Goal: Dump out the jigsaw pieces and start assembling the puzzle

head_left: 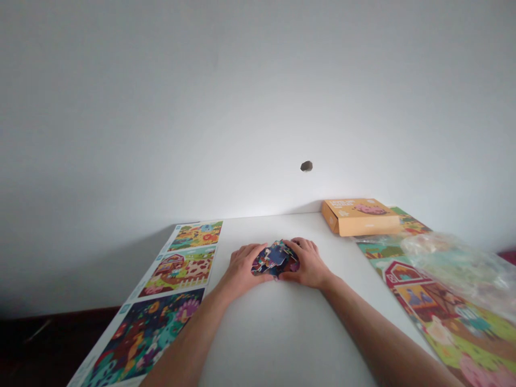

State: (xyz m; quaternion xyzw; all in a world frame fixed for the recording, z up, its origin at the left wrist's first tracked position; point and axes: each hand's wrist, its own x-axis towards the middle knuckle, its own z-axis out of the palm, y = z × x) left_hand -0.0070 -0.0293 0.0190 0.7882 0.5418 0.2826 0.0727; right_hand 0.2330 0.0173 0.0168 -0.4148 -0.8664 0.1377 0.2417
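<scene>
A heap of dark, colourful jigsaw puzzle pieces [276, 257] sits between my two hands on the white table. My left hand [246, 264] curls around its left side, thumb toward me and fingers on the far side. From the right, my right hand [307, 262] cups the same heap, its thumb at the near edge. Some pieces lie tilted over one another, and the lower ones are partly hidden by my fingers.
Along the left edge lies a sheet of printed puzzle pictures [177, 271]. An orange puzzle box [358, 216] stands at the back right. Crumpled clear plastic bags [455, 263] lie over an assembled-looking farm picture [447, 312]. Behind the table, the white wall [242, 107] has a hole [306, 166].
</scene>
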